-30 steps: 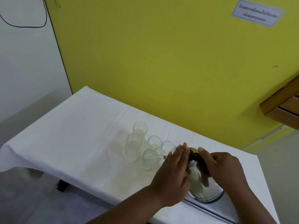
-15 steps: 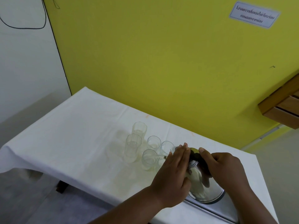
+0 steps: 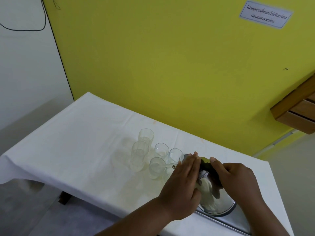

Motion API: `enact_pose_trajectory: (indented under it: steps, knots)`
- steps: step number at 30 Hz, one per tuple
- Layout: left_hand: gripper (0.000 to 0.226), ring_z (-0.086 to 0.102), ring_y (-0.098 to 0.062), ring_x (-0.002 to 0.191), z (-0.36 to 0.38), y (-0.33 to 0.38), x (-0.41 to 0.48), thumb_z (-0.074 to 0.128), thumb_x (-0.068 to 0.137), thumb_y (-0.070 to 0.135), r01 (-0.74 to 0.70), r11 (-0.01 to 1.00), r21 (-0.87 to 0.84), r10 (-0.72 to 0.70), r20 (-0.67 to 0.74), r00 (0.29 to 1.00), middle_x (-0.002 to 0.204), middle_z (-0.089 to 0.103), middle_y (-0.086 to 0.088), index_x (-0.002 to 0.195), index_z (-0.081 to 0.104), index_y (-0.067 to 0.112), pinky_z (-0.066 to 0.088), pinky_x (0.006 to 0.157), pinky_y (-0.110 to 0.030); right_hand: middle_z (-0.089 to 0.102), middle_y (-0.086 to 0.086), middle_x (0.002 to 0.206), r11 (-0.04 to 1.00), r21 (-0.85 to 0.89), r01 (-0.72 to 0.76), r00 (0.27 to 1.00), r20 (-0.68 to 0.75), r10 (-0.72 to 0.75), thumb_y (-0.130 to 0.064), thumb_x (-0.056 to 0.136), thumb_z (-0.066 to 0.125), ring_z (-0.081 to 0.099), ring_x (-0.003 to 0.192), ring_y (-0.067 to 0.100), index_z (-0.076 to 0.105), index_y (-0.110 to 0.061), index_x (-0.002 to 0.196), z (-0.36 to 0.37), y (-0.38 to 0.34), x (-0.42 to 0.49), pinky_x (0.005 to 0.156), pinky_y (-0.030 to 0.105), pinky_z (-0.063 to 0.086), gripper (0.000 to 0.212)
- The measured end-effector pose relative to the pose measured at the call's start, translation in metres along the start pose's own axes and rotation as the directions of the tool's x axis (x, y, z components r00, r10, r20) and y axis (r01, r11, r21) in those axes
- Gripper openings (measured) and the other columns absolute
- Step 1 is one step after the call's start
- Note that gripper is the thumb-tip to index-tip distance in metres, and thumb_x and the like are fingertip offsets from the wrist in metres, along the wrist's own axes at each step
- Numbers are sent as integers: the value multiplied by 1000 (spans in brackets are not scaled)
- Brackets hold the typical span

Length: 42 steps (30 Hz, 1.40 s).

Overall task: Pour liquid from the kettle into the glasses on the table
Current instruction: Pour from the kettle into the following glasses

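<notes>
Hardly anything had moved since half a second before: both hands kept their places on the kettle, which sat at the lower right of the frame, tilted with its spout toward the glasses clustered at mid-frame. I judged the pour into the nearest glass was under way, though the left hand hid most of it. Next I needed a steady tilt, then a shift to another glass. The left hand lay flat, fingers straight against the kettle's side. The right hand curled round the dark handle.

A yellow wall bearing a sign stands behind the white-clothed table, beside a white wall.
</notes>
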<state>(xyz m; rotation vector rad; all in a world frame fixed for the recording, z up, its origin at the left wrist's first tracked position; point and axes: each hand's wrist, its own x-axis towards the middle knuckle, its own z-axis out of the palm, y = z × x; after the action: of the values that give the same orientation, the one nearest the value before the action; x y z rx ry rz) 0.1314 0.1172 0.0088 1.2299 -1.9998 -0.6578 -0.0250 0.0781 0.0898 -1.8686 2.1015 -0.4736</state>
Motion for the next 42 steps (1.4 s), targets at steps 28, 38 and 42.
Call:
enact_pose_trajectory:
  steps: [28,38,42]
  knots:
    - [72,7,-25,151,-15,0,51,29,81,22,-105,977,185,121,-75,990,161,19,-13,151,25,4,15,119,-52,44,3,38,802,580,-146,981,-18,192,-51,87,61,39,48,22,49,-3,44,13,12,22,59,36,33,65]
    - [71,1,-19,151,-12,-31,58,19,87,28,53,996,66,-54,0,999,164,8,-7,154,12,7,6,122,-43,65,13,48,983,169,-71,997,3,72,-55,91,51,62,56,29,62,1,51,13,-20,53,59,32,42,71]
    - [69,1,-19,151,-10,-35,61,21,89,25,65,997,32,-66,6,998,164,7,-7,154,11,6,6,122,-42,61,11,43,996,80,-50,999,-6,50,-60,90,46,63,55,30,57,-6,44,14,-22,59,62,34,48,72]
